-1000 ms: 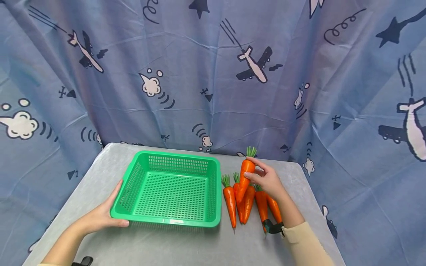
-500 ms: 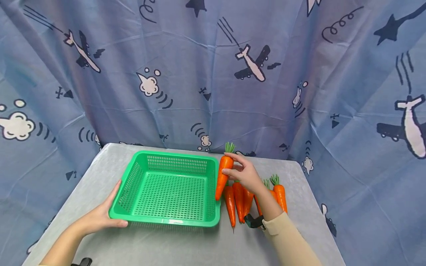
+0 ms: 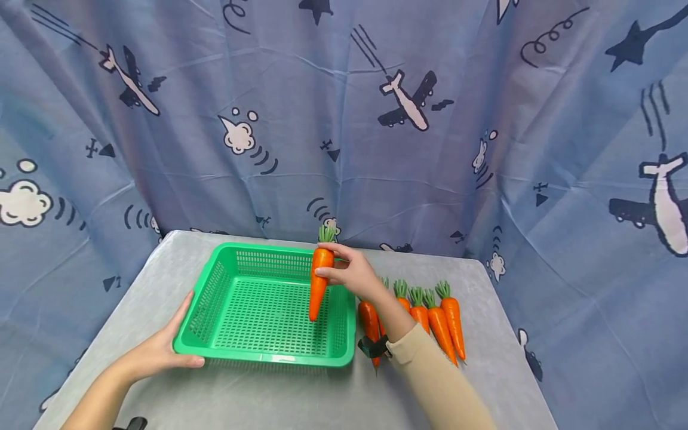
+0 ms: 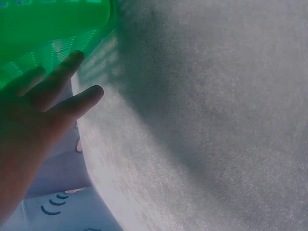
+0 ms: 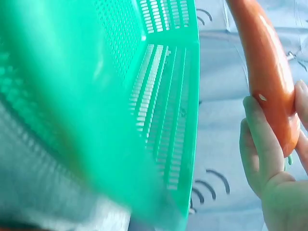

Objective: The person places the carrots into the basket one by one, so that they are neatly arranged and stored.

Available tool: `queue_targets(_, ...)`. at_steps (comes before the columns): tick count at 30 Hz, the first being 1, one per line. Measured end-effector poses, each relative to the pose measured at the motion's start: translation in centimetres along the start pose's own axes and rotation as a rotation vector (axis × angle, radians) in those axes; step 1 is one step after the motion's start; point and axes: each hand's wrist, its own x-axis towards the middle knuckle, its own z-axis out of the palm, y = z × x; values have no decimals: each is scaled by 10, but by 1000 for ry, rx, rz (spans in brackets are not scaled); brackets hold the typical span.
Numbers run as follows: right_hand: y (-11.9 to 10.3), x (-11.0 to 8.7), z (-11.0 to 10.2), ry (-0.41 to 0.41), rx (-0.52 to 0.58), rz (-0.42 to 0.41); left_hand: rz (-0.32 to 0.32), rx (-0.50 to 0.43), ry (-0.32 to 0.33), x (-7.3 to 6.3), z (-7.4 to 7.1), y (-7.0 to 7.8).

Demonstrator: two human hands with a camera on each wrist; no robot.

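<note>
A green plastic basket [image 3: 269,358] with slotted walls stands on the table, its floor bare. My left hand [image 3: 161,353] rests against its front left corner, thumb along the front wall and a finger up the left side. The left wrist view shows those fingers [image 4: 57,79] straight and spread beside the wall. Over the right part of the basket, my right hand [image 3: 355,275] pinches a carrot [image 3: 318,295] near its leafy top, the tip pointing down. In the right wrist view the carrot [image 5: 269,62] is apart from the basket wall [image 5: 185,144].
Several carrots [image 3: 442,334] lie side by side on the table right of the basket, some hidden under my right forearm. A grey-white cloth [image 3: 258,400] covers the table. A blue curtain [image 3: 301,119] printed with planes hangs behind and at both sides.
My right hand has carried the carrot leftward from above the other carrots, across the basket's right rim and over its inside. The left hand and the basket have stayed in place.
</note>
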Motion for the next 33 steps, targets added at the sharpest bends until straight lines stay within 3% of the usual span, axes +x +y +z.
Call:
queue_targets(7,-12,17,26,-35,60,36,9,-56,-11,1,0,0)
queue_targets(11,-16,25,39,-37,92,65,14,-32,-1,1,1,-1)
queue_targets(18,-10,44,64,-65,144,86,-35,7,1,2,0,-1)
queue_targets(22,-4,54,80,-94,149,78,-30,-14,2,1,2,-2)
queue_targets(33,11,68,119,-120,175,214,-16,6,17,0,2,-3)
